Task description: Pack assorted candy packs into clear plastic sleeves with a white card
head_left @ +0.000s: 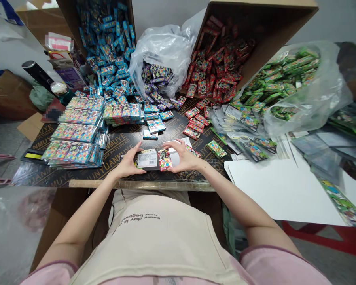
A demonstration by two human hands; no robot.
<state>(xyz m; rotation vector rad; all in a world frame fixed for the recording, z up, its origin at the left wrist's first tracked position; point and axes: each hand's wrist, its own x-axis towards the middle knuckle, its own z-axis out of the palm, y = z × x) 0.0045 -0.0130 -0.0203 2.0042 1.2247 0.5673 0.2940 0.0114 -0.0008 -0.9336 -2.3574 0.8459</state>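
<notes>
My left hand (127,163) and my right hand (182,157) are both closed round a small flat pack (148,159) with a white barcode label, held just above the dark plywood board (121,143). A small red packet (165,160) sits at the pack's right end, under my right fingers. Loose red packets (194,127), a blue packet (150,135) and a green packet (216,149) lie on the board just beyond my hands.
Stacks of filled clear packs (74,144) stand at the left. Behind are a box of blue packets (109,43), a bag of purple packets (156,77), a box of red packets (222,59) and a bag of green packets (287,79). White sheet (279,190) lies right.
</notes>
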